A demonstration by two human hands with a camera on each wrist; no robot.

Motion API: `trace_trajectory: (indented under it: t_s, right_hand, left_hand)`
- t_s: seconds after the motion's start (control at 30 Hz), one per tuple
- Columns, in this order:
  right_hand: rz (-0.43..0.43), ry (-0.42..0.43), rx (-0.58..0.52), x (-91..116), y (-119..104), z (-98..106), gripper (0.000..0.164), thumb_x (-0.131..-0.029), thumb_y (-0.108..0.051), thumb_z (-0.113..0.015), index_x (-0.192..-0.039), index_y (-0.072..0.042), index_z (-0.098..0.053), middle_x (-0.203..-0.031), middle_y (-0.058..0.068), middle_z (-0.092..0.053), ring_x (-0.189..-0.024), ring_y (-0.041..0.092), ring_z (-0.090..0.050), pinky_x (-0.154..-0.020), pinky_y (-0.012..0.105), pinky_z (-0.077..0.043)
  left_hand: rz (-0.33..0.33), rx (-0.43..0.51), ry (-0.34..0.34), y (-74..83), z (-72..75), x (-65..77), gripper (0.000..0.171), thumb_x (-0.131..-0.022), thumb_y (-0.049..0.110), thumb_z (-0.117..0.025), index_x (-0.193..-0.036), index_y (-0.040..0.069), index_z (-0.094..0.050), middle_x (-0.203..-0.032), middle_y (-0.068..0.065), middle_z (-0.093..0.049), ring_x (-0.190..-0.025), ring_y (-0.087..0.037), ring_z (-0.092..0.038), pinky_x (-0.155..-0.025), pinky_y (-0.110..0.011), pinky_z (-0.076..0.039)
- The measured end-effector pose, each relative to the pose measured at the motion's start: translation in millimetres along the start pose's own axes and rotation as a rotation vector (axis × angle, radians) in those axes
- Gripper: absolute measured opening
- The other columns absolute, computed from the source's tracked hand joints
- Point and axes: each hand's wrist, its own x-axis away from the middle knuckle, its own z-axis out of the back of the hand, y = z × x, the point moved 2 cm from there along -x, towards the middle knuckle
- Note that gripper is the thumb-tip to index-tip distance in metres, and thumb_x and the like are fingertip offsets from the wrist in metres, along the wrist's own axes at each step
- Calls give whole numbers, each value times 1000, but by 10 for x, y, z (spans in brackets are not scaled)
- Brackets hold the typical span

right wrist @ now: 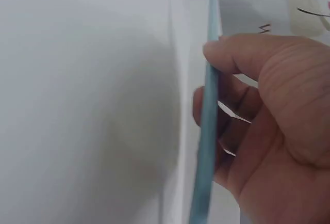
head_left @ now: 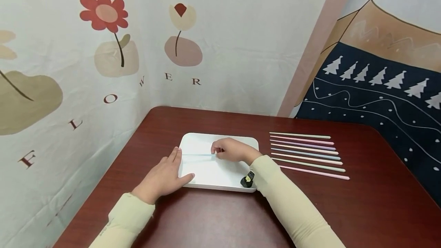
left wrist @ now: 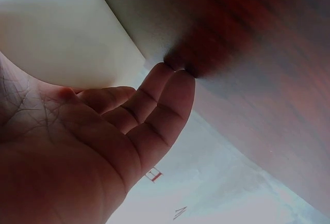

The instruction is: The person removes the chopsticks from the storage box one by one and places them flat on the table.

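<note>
A white rectangular tray lies on the table. Above its back half, my right hand pinches a thin pale-blue strip between thumb and fingers; in the head view the strip runs left from the fingertips to the tray's left side. My left hand rests at the tray's left edge, fingers extended, with the thumb over the front left corner. In the left wrist view its palm and straight fingers lie beside the tray's rounded side, fingertips at the dark red table.
Several pastel strips lie side by side on the table, right of the tray. A small black object with a yellow part shows beside the right sleeve, over the tray's front right corner. Printed curtains hang behind the table.
</note>
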Motion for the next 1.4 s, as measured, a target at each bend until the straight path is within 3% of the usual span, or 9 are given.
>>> trace_trajectory:
  t_s: [0.37, 0.7, 1.07, 1.4]
  right_hand:
    - [48, 161, 15, 203, -165, 385, 15, -96, -4, -61, -105, -13, -69, -97, -3, -62, -85, 13, -55, -76, 29, -48]
    - [-47, 234, 61, 775, 14, 649, 17, -95, -4, -64, -106, -16, -69, -92, -6, -60, -83, 14, -53, -72, 32, -48]
    - [-173, 254, 2, 1435, 401, 634, 16, -93, -3, -64, -99, -16, -70, -88, -6, -62, -79, 13, -57, -72, 32, -52]
    - [-188, 252, 20, 1898, 669, 562, 17, -94, 0, -63, -100, -15, -68, -87, -8, -60, -80, 12, -55, -72, 33, -50]
  left_hand:
    - [5, -3, -3, -7, -5, 0, 100, -92, 63, -54, -151, -12, -23, -158, -29, -22, -133, -56, -37, -108, -57, -34]
    - [-18, -7, 1, 22, 17, 11, 99, -93, 59, -55, -150, -15, -22, -157, -31, -22, -134, -55, -36, -110, -57, -31]
    - [-24, 6, -1, 8, 11, 14, 99, -94, 61, -53, -151, -14, -21, -158, -31, -21, -137, -53, -32, -111, -57, -29]
    - [-36, 3, 3, 0, 11, 1, 99, -94, 60, -53, -150, -15, -21, -157, -32, -20, -142, -48, -28, -112, -57, -27]
